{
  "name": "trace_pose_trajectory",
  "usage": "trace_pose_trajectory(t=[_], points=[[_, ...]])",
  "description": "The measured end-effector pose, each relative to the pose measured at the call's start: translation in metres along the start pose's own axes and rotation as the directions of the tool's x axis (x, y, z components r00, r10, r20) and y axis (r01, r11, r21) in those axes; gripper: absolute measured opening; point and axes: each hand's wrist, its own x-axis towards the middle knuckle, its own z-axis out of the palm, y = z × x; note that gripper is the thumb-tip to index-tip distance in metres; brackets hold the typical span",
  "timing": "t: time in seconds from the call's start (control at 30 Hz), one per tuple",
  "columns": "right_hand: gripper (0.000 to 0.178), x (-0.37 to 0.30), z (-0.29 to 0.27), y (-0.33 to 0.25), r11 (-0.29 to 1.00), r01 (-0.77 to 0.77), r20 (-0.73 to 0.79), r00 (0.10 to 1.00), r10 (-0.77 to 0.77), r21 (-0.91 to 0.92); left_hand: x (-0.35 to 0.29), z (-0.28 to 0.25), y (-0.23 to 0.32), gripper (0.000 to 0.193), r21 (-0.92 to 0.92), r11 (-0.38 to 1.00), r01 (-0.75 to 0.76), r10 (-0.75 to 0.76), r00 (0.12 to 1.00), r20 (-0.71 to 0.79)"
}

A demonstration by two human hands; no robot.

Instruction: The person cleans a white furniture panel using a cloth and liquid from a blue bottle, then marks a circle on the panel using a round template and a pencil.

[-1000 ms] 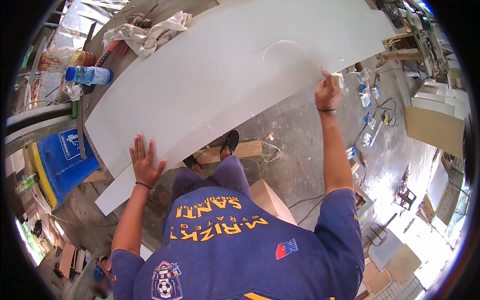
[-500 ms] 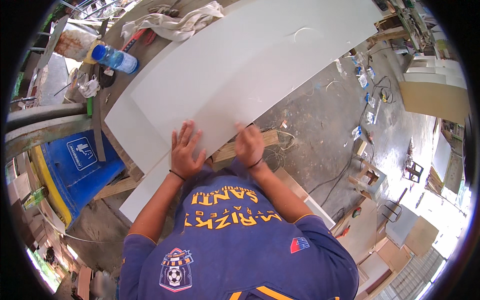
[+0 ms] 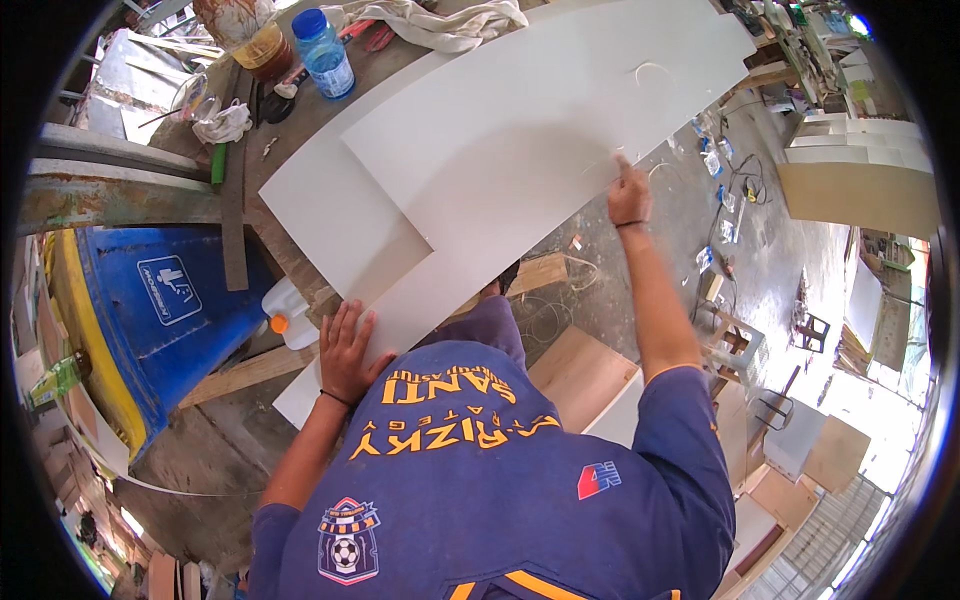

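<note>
White flat panels (image 3: 500, 170) lie stacked on the bench, one overlapping another, running from near my body toward the far right. My left hand (image 3: 347, 352) rests with its fingers spread on the near part of the lower panel, close to my chest. Farther along, my right hand (image 3: 629, 197) is at the panel's right edge, arm stretched out. Its index finger points forward along the edge while the other fingers curl in; whatever they may hold is hidden. A thin pale curled strip (image 3: 652, 68) lies on the panel beyond it.
A blue-capped bottle (image 3: 325, 58), a white cloth (image 3: 450, 25) and a jar of brownish liquid (image 3: 262, 50) stand or lie at the bench's far left. At left is a blue bin (image 3: 170, 320) beside a white jug (image 3: 288, 312). Cables and small packets litter the floor at right.
My right hand has moved forward and right along the panel edge, its arm extending. My left hand has shifted back toward my body. The view has moved, showing the jug beside the bin.
</note>
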Motion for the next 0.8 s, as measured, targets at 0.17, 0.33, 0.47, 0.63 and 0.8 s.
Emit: trace_pose_trajectory(t=[0.17,0.33,0.47,0.63,0.8], points=[[0.041,-0.131,-0.001,-0.12,0.847,0.197,-0.155,0.978,-0.138,0.493,-0.005,0.003,-0.002,0.068,-0.048,0.999,-0.009,0.007,0.999,-0.045],[0.035,-0.172,-0.063,-0.212,0.802,0.194,0.105,0.947,-0.303,0.565,-0.003,0.002,-0.001,0.072,-0.028,0.999,-0.023,0.022,0.998,-0.054],[0.041,-0.114,-0.019,-0.104,0.865,0.027,-0.016,1.0,-0.022,0.502,-0.008,-0.001,0.003,0.077,0.008,1.0,-0.015,0.015,0.996,-0.089],[0.036,0.001,-0.01,0.005,0.97,0.165,-0.145,0.979,-0.14,0.18,-0.041,-0.002,-0.002,0.079,0.16,0.959,0.234,-0.218,0.97,-0.109],[0.044,-0.087,-0.011,-0.087,0.957,0.266,0.113,0.954,-0.279,0.117,-0.088,0.002,-0.038,0.061,0.057,0.898,0.436,-0.414,0.882,-0.226]])
